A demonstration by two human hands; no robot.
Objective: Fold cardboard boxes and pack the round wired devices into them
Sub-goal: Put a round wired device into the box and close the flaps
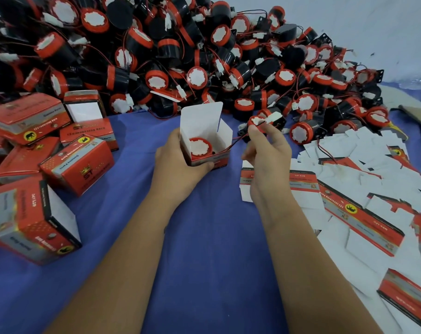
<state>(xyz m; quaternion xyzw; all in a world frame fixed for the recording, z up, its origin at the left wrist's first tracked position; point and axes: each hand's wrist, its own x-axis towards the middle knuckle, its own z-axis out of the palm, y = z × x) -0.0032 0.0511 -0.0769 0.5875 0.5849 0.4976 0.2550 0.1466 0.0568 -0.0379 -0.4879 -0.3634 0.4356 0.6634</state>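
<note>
Item, surface: a table (204, 249) under a deep blue cloth, which I see running from the near edge to the far heap; behind it a pale wall (373, 27), plain, lit flat. Item, stock: a large heap of round wired devices (180, 56), black bodies with red caps and white centres, red and black leads and white plugs tangled through, banked against the wall across the far side. Item, left side: finished red boxes (77, 165) lying at odd angles, several touching. Item, right side: flat unfolded box blanks (363, 220), white side mostly up, overlapping in a loose spread. Item, in work: one open box (205, 141), lid flap upright, with a device (200, 147) seated inside, red cap upward. The left hand (178, 165) grips this box from its left side, fingers curled round the base and thumb on the near wall. The right hand (268, 155), just right of the box, pinches what I take to be the device's white plug (272, 118), though the view there is blurred; a dark lead (238, 138) runs from the box toward those fingers.
</note>
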